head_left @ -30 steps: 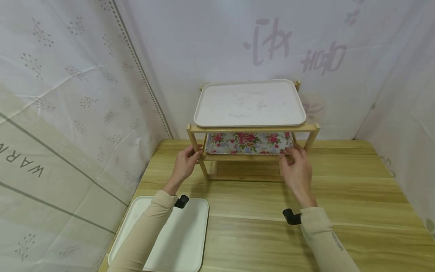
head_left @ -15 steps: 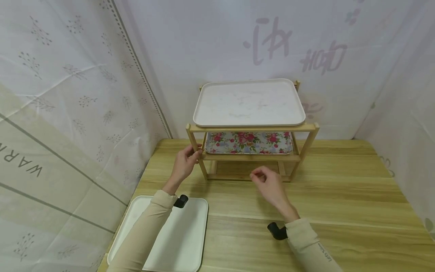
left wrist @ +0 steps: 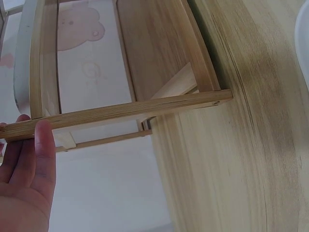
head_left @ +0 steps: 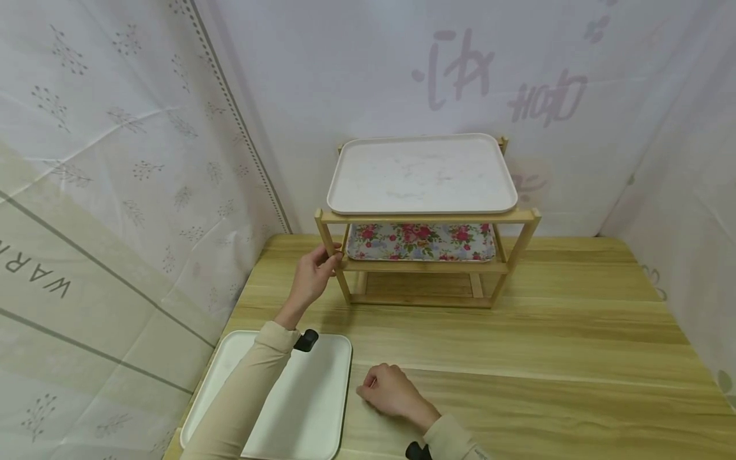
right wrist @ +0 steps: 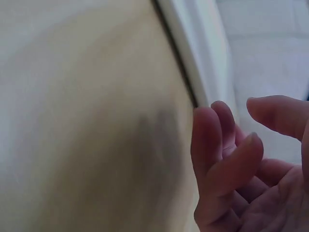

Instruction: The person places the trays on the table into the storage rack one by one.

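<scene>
A wooden rack (head_left: 520,246) stands at the back of the table. My left hand (head_left: 313,276) holds its front left post; in the left wrist view the thumb and fingers close round that post (left wrist: 135,109). A white marbled tray (head_left: 425,176) lies on the top tier, and a floral tray (head_left: 422,240) lies on the middle one. At the front left is a plain white tray (head_left: 313,399), partly covered by my left sleeve. My right hand (head_left: 393,391) hovers just right of it, holding nothing. In the right wrist view its fingers are loosely bent, near the tray's edge (right wrist: 193,53).
Bare wood shows on the rack's bottom tier (head_left: 420,284). The wood-grain table (head_left: 575,319) extends to the right of the rack. Patterned cloth (head_left: 144,160) hangs along the left, back and right sides.
My right hand has left the floral tray's right front corner and moved down and left to beside the plain white tray. My left hand stays on the rack's post. The trays look unmoved.
</scene>
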A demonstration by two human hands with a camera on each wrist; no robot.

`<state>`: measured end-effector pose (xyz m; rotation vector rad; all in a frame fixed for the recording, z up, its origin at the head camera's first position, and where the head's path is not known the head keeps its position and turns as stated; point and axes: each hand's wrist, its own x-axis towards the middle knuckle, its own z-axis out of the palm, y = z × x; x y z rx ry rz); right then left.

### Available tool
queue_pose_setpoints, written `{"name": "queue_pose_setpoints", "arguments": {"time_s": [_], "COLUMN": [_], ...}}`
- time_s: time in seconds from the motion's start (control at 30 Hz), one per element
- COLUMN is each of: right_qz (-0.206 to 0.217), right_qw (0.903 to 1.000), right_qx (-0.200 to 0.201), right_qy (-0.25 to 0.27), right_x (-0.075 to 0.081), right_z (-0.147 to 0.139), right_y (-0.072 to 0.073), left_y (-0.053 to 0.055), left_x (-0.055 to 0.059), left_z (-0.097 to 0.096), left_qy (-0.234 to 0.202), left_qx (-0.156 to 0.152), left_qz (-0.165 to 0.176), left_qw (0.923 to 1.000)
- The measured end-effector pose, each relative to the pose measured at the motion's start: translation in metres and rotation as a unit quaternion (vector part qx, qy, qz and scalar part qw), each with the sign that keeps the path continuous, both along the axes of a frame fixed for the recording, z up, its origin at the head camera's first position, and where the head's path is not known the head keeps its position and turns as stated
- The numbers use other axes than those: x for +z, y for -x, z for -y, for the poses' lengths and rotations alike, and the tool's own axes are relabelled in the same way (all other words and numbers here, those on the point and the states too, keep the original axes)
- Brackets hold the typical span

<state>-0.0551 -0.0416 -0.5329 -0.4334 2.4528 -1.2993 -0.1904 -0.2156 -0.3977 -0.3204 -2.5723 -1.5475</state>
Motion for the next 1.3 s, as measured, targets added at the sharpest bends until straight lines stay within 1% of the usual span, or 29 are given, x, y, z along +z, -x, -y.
{"name": "queue_pose_setpoints", "arguments": {"time_s": [0.1, 0.23, 0.33, 0.47, 0.53, 0.67, 0.83, 1.03, 1.17, 1.3], "right_qz": [0.023, 0.061, 0.08, 0.094, 0.099, 0.104, 0.102, 0.079, 0.083, 0.066], "right_qw": [0.9997, 0.9978, 0.9958, 0.9945, 0.9945, 0.9946, 0.9947, 0.9967, 0.9965, 0.9974], "right_qx": [0.009, 0.018, 0.023, 0.022, 0.016, 0.003, -0.009, -0.015, -0.014, -0.019], "right_qy": [0.002, 0.022, 0.037, 0.041, 0.028, 0.009, 0.007, -0.007, -0.005, -0.019], "right_x": [-0.007, -0.014, -0.017, -0.019, -0.021, -0.023, -0.024, -0.025, -0.025, -0.026], "right_z": [0.013, 0.026, 0.033, 0.043, 0.047, 0.051, 0.052, 0.053, 0.053, 0.053], "right_y": [-0.013, -0.027, -0.036, -0.047, -0.05, -0.053, -0.054, -0.054, -0.055, -0.056], "left_y": [0.0, 0.0, 0.0, 0.001, 0.001, 0.0, 0.001, 0.0, 0.0, -0.002], "left_x": [0.0, 0.0, -0.001, -0.001, -0.001, -0.001, -0.001, 0.0, 0.0, 0.001], "left_z": [0.0, -0.001, 0.0, 0.0, 0.0, -0.001, 0.0, 0.001, 0.0, -0.001], "left_qy": [0.004, 0.002, -0.004, -0.004, -0.003, -0.002, 0.002, -0.005, -0.002, -0.007], "left_qx": [0.004, 0.003, -0.001, 0.0, 0.002, 0.005, 0.001, -0.002, -0.004, -0.003], "left_qz": [0.0, -0.004, -0.007, -0.008, -0.008, -0.008, -0.004, 0.002, 0.001, 0.003], "left_qw": [1.0, 1.0, 1.0, 1.0, 1.0, 1.0, 1.0, 1.0, 1.0, 1.0]}}
